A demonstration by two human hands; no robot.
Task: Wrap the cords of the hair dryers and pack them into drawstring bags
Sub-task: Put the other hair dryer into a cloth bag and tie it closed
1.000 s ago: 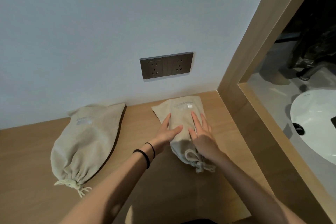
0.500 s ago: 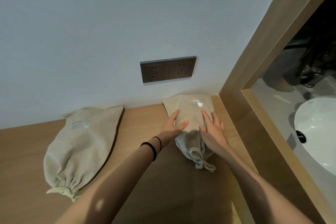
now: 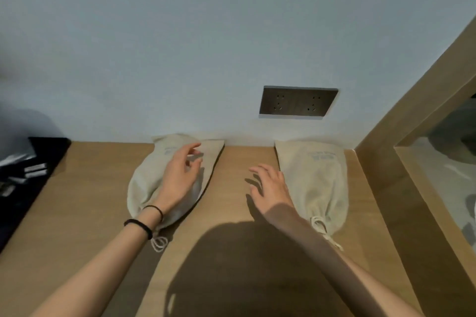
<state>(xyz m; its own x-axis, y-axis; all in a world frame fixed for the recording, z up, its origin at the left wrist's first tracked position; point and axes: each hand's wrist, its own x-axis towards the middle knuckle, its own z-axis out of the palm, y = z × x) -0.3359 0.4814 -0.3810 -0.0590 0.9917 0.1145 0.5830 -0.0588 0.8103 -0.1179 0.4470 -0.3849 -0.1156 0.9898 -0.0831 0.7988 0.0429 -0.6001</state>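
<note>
Head view: both drawstring bags lie flat on the wooden counter [image 3: 231,213] with their closed bottoms pushed up against the wall and their cinched mouths toward the person, which reads as a tidy finished arrangement, bulging as if each already holds a dryer; no dryer or cord is visible outside them. The left hand [image 3: 180,177], fingers loosely spread and gripping nothing, hovers over or rests lightly on the left bag [image 3: 144,183], probably to square it up or pat it flat; whether the palm touches the cloth cannot be told. The right hand [image 3: 270,185], also open and empty, is over bare counter just to the left of the right bag [image 3: 319,183], close to its edge but apparently apart from it. That bag's cord ends [image 3: 324,231] trail beyond the wrist, and the left bag's drawstring [image 3: 159,242] loops out just below the left wrist, so both mouths look pulled tight. Above and beyond the right hand sits a wall socket plate [image 3: 297,103].
</note>
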